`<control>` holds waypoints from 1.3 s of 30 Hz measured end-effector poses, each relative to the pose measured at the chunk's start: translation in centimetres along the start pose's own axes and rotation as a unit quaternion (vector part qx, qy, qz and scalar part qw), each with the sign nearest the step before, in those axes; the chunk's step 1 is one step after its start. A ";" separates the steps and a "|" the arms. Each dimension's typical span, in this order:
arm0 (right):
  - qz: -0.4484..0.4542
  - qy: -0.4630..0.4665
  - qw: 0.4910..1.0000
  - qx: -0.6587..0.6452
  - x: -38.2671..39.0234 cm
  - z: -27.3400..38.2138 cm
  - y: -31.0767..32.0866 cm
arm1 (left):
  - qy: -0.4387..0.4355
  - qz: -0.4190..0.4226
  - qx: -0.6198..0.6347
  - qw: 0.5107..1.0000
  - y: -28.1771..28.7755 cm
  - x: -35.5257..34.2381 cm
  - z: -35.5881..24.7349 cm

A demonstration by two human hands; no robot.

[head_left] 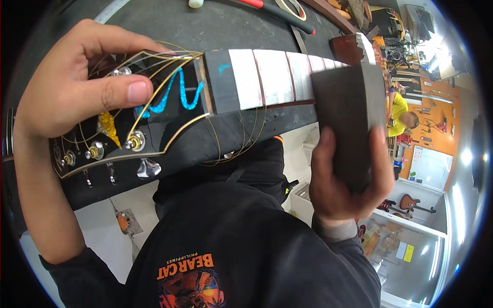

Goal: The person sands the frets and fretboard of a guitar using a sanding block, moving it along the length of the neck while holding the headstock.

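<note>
Workbench (pixel 169 32): dark grey top, pale scuffs and specks visible; surface extends beyond both hands. Beyond left hand (pixel 72 87): metal ruler (pixel 112 10), graduated, lying at slant. Farther right of same hand: pale rounded tool end (pixel 195 3), only part visible. Red-and-black handle (pixel 277 16) lies on far side, between hands; cream tape roll (pixel 290 7) just beside it. Beyond right hand (pixel 341 197): reddish-brown block (pixel 345 49). Guitar neck (pixel 275 77) over near edge, between hands; contact with top cannot be confirmed.

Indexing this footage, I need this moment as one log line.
left hand: holding guitar headstock; right hand: holding dark block; block: visually overlapping fretboard
</note>
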State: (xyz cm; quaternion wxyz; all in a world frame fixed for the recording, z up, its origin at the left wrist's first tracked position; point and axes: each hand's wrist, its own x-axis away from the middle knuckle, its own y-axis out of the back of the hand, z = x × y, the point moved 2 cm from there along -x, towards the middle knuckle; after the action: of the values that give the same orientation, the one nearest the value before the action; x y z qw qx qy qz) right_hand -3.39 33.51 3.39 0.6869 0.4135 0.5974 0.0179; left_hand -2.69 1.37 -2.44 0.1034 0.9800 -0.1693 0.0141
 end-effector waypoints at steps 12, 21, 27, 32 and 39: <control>0.036 0.001 0.999 -0.016 -0.6 0.5 0.2 | 0.019 -0.009 0.012 1.000 -0.1 0.6 0.1; 0.104 0.036 0.992 0.055 -1.2 0.4 -0.4 | 0.006 -0.041 -0.016 0.999 0.2 1.3 0.7; 0.063 0.018 0.998 0.018 -1.9 -0.4 -1.5 | -0.002 -0.024 0.001 1.000 0.1 0.8 0.3; 0.063 -0.053 0.996 -0.024 -3.3 -1.7 -4.0 | -0.002 -0.019 -0.001 1.000 0.3 0.8 0.3; -0.066 -0.147 0.983 -0.087 2.2 0.8 -0.8 | 0.005 -0.015 0.010 1.000 0.0 0.6 0.4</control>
State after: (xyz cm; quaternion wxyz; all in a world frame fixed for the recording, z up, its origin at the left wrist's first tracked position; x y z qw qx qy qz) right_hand -2.50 33.71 1.15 0.8002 0.3100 0.5121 -0.0371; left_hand -2.09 1.11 -2.80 0.0949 0.9834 -0.1536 0.0193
